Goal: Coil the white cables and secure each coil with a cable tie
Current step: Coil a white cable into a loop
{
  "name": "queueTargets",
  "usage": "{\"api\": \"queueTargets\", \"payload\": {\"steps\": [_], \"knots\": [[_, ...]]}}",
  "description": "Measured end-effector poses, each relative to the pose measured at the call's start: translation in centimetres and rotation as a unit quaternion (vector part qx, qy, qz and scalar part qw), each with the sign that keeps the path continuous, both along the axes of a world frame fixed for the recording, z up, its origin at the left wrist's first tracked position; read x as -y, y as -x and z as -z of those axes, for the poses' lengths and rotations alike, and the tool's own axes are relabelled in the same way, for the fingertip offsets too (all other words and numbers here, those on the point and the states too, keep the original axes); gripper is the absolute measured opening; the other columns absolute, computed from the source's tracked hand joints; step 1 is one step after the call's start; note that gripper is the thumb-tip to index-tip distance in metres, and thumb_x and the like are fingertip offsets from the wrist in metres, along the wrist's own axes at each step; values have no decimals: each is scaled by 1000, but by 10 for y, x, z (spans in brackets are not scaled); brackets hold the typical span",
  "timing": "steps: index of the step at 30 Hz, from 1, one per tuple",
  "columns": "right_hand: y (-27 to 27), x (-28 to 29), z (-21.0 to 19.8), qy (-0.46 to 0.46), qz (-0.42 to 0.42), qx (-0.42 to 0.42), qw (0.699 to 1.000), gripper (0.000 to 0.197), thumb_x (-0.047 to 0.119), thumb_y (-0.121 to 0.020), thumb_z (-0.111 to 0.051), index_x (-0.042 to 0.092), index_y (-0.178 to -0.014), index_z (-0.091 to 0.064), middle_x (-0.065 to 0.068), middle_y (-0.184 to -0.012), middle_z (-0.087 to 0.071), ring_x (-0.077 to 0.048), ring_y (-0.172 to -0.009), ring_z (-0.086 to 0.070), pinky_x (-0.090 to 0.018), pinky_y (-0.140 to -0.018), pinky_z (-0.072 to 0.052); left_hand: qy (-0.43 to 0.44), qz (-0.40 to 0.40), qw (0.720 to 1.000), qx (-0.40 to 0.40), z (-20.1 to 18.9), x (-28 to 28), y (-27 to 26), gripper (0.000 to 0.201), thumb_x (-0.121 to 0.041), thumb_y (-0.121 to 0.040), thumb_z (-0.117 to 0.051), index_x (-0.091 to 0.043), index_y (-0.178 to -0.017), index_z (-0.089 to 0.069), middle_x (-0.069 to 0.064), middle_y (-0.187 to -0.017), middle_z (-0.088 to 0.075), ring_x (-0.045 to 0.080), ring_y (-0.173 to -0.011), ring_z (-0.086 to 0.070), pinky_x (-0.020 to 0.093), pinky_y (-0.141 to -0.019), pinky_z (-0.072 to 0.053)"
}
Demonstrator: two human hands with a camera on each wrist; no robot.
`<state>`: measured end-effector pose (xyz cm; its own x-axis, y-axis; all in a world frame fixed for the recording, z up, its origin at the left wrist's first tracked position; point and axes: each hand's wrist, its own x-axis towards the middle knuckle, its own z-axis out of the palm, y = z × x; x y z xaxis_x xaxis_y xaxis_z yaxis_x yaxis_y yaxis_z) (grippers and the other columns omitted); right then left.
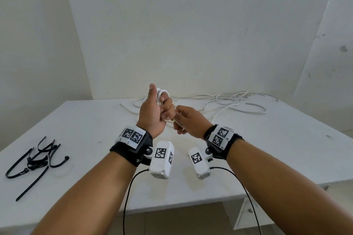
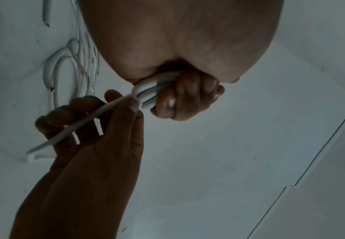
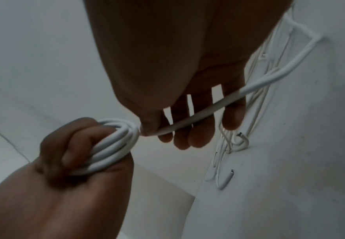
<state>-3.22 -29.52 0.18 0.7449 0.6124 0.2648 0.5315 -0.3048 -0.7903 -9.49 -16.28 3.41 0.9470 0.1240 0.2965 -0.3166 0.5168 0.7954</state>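
A white table (image 1: 248, 158) stands against plain white walls (image 1: 191, 25), seen from above by a person whose two bare forearms reach forward over it. Nearest, each wrist wears a black strap with black-and-white square code markers and a white camera block hanging beneath, with thin black wires trailing off the front table edge. At the near left of the table lies a loose pile of black cable ties (image 1: 36, 160), well apart from the hands. Above the middle of the table, the left hand (image 1: 152, 112) is raised with its thumb pointing up and its fingers curled tightly around a small coil (image 3: 114, 145) of white cable, several loops bunched side by side in the fist. Just beside it, almost touching, the right hand (image 1: 189, 122) holds the free run of the same cable (image 3: 187, 119): the thumb presses the cable against the fingers, which are only slightly bent and a little spread, and the cable lies across them. From the right hand the cable runs on toward the far side of the table. There, near the wall, lies a loose tangle of white cables (image 1: 229, 101), thick and thin, looping over one another, with some cut ends showing.
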Motion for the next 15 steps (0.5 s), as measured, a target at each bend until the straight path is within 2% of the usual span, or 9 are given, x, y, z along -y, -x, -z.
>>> {"api": "queueTargets", "payload": {"steps": [3,5,7,9,12,15], "knots": [[3,0,4,49,3,26,998,26,30,-103,-45,15,-89,-61,1,-73,-68,-13,-61,-64,-37,-68,-55,10,-74,997,-3,-5,-1,-8,55,-55,-103,-23,-17,-66,-35,-3,-50,-24,12,-40,-20,23,-40,-25],[7,1,8,82,0,38,996,24,31,-102,-47,17,-93,-65,4,-68,-66,-10,-56,-62,-31,-65,-54,-5,-134,991,-9,-8,-4,-14,52,-53,-104,-24,-17,-68,-36,-4,-49,-26,13,-39,-24,24,-42,-24],[11,2,10,111,-9,56,992,21,35,-101,-50,22,-100,-66,6,-66,-64,-8,-54,-58,-24,-62,-51,-59,-185,981,-10,-10,-6,-17,48,-49,-105,-24,-17,-70,-36,-5,-48,-29,13,-39,-28,25,-44,-25],[16,2,7,137,-16,86,987,21,36,-100,-51,26,-110,-67,9,-67,-62,-6,-58,-58,-23,-64,-50,-147,-215,965,-8,-9,-7,-19,46,-44,-106,-25,-17,-71,-35,-5,-48,-31,13,-41,-31,24,-45,-27],[22,0,-2,196,-21,151,969,24,34,-98,-55,23,-116,-66,7,-79,-65,-11,-72,-63,-25,-68,-51,-322,-246,914,11,2,-11,-25,45,-43,-106,-29,-18,-70,-36,-9,-47,-33,8,-41,-33,23,-45,-32],[27,2,-10,221,-21,205,953,15,32,-96,-55,23,-98,-67,6,-83,-65,-14,-75,-61,-34,-72,-54,-501,-259,825,23,16,-20,-29,51,-51,-102,-32,-15,-67,-41,-4,-51,-44,14,-47,-46,42,-58,-46]]}}
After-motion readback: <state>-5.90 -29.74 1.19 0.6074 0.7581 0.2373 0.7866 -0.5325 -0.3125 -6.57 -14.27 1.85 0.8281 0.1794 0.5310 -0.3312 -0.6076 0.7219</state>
